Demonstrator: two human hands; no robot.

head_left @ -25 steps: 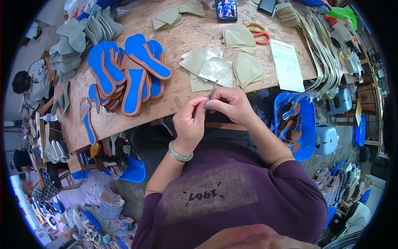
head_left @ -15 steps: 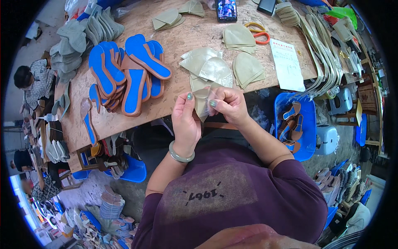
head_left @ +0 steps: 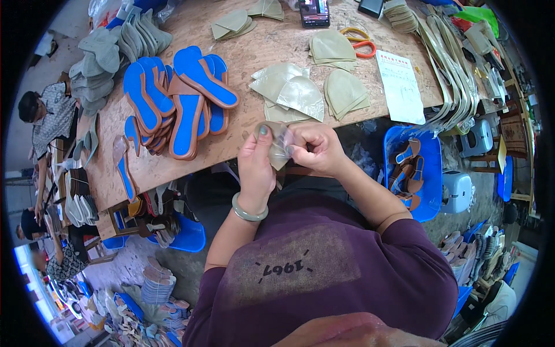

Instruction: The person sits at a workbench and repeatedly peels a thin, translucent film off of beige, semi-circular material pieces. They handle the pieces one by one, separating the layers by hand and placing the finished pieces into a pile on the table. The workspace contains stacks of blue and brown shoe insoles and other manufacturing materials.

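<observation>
In my left hand (head_left: 258,165) is a beige curved shoe piece (head_left: 270,141), pinched under the thumb just over the table's front edge. My right hand (head_left: 317,147) is closed on a clear plastic film (head_left: 284,139) at the piece's right side, thumb against bent fingers. Some of the film still lies against the beige piece. On the table just beyond my hands are shiny, film-covered half-round pieces (head_left: 300,97), fanned over one another. Right of them lies a stack of matte beige pieces (head_left: 346,92).
Blue-topped soles with brown edges (head_left: 188,124) are heaped on the table (head_left: 254,43) at left. Orange-handled scissors (head_left: 363,48), a phone (head_left: 314,14) and a paper sheet (head_left: 400,87) lie farther off. A blue basket (head_left: 429,179) of sandals stands at right. Other people are at far left.
The beige piece has turned and shifted slightly left in my left hand. My right hand has moved a little, with the film bunched more between the hands.
</observation>
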